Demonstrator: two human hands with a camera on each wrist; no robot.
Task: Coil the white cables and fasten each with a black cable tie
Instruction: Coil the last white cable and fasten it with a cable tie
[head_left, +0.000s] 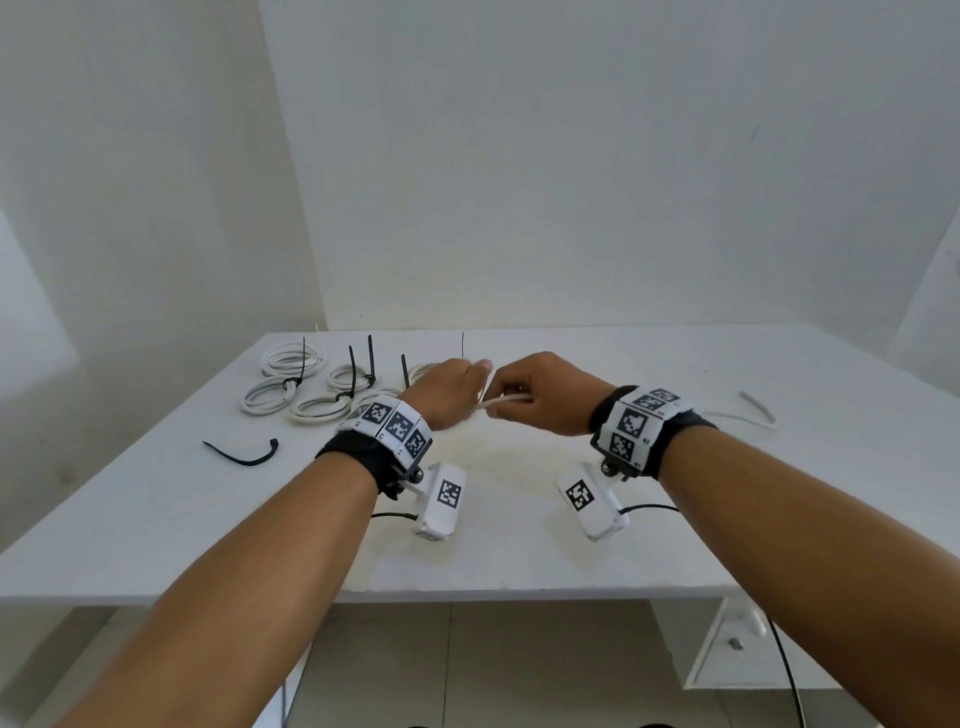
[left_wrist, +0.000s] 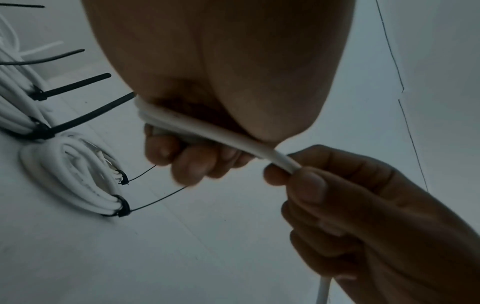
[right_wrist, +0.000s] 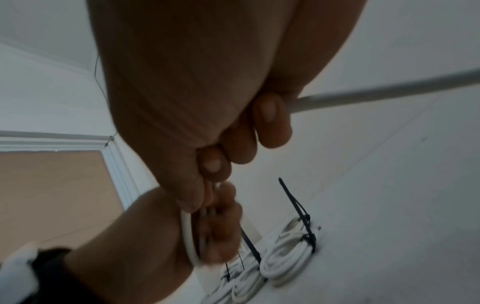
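Both hands meet above the middle of the white table (head_left: 623, 545). My left hand (head_left: 467, 387) grips a small bunch of loops of a white cable (left_wrist: 207, 131), fingers curled round them. Just to its right, my right hand (head_left: 511, 397) pinches the same cable (head_left: 506, 399) between thumb and fingers. The free length of the cable (right_wrist: 389, 90) runs off to the right, and its end (head_left: 756, 408) lies on the table. A loose black cable tie (head_left: 244, 456) lies front left.
Several coiled white cables (head_left: 291, 358) bound with black ties sit at the back left, close beside my left hand; some ties stick upward (head_left: 370, 356). A drawer unit (head_left: 727, 644) hangs under the table's right side. White walls stand behind the table.
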